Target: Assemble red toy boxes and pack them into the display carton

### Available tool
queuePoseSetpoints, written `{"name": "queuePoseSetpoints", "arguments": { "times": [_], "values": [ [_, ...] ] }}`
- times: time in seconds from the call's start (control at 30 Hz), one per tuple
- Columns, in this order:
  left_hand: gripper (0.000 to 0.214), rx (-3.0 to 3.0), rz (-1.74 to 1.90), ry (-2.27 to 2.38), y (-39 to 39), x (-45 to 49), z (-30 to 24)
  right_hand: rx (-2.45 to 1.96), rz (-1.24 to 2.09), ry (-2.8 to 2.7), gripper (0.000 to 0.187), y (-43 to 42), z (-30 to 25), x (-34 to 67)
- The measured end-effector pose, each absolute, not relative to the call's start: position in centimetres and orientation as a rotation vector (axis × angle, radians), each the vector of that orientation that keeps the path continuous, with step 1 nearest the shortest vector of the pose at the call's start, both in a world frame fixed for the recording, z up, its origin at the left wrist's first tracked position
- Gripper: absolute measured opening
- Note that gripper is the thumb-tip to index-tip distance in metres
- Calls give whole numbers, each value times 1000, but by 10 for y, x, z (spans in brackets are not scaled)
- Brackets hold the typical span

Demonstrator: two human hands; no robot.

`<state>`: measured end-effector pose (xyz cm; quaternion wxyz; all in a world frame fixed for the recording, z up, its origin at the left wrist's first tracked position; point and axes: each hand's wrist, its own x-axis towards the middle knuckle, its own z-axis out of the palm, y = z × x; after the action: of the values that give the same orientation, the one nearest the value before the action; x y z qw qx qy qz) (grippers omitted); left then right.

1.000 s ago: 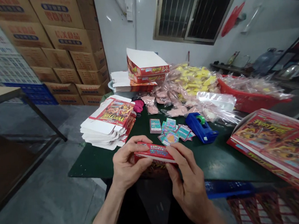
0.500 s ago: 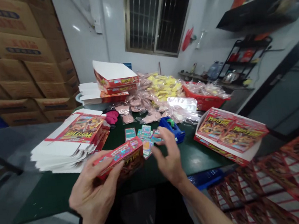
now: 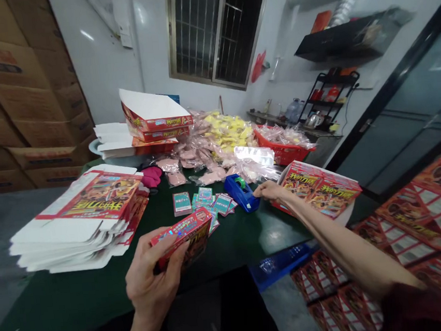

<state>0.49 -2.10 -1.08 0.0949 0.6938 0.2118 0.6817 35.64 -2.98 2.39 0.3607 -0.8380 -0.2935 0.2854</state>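
My left hand (image 3: pixel 148 279) grips a small red printed box (image 3: pixel 186 235), held tilted above the near edge of the dark green table (image 3: pixel 62 300). My right hand (image 3: pixel 268 190) is stretched far out to the right end of the blue tape dispenser (image 3: pixel 241 192), its fingers pinched together at the dispenser's tip; what they hold is too small to make out. Several small teal cards (image 3: pixel 208 202) lie loose on the table just left of the dispenser.
A stack of flat white and red box blanks (image 3: pixel 81 220) lies at the left. Bags of pink and yellow items (image 3: pixel 218 145) pile at the back, beside a red basket (image 3: pixel 285 151). A large red display box (image 3: pixel 320 192) sits right. Cartons (image 3: pixel 11 102) stand behind.
My right hand let go of the red box and reached out right to the tape dispenser. The left hand alone keeps the box. The view swung to the right.
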Motion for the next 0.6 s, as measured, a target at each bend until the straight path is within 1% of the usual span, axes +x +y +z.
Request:
{"name": "queuePoseSetpoints", "arguments": {
  "times": [0.17,0.33,0.47,0.6],
  "values": [
    [32,2060,1990,632,-19,5,-13,-2055,795,-552,32,-24,22,348],
    [34,2048,1997,645,-19,6,-13,-1820,671,-466,31,-33,11,338],
    [33,2041,2023,661,-20,7,-10,-1659,554,-447,30,-48,-13,331],
    [32,2018,2021,682,-21,7,-9,-1642,481,-419,28,-55,-43,327]
  ]
}}
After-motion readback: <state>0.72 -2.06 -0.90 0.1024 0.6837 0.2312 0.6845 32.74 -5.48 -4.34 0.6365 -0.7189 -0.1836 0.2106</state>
